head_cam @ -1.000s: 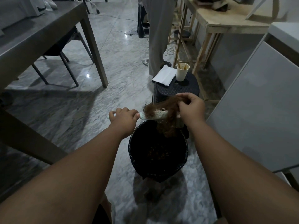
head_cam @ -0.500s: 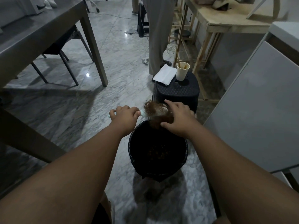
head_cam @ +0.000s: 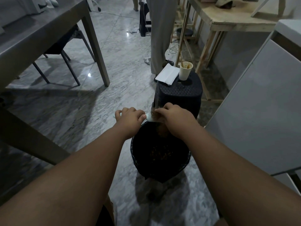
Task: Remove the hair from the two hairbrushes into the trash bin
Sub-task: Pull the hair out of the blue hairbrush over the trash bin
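Note:
My left hand [head_cam: 129,119] grips the handle of a pale hairbrush [head_cam: 149,117] and holds it level over the far rim of a black trash bin [head_cam: 138,162]. My right hand [head_cam: 175,119] covers the brush head, its fingers pinched on a clump of brown hair [head_cam: 162,130] that hangs down into the bin. Thin strands stretch upward from the brush. More brown hair lies at the bottom of the bin. A second hairbrush is not in view.
A black plastic stool [head_cam: 179,93] stands just behind the bin with a paper cup [head_cam: 185,70] and white paper [head_cam: 167,75] on it. A person's grey trouser leg [head_cam: 160,35] is beyond. Grey table [head_cam: 48,28] left, white cabinet [head_cam: 260,103] right, wooden table [head_cam: 228,22] at the back.
My right hand dropped from above the brush onto its head and pulled the hair clump lower toward the bin. My left hand stayed put with the handle.

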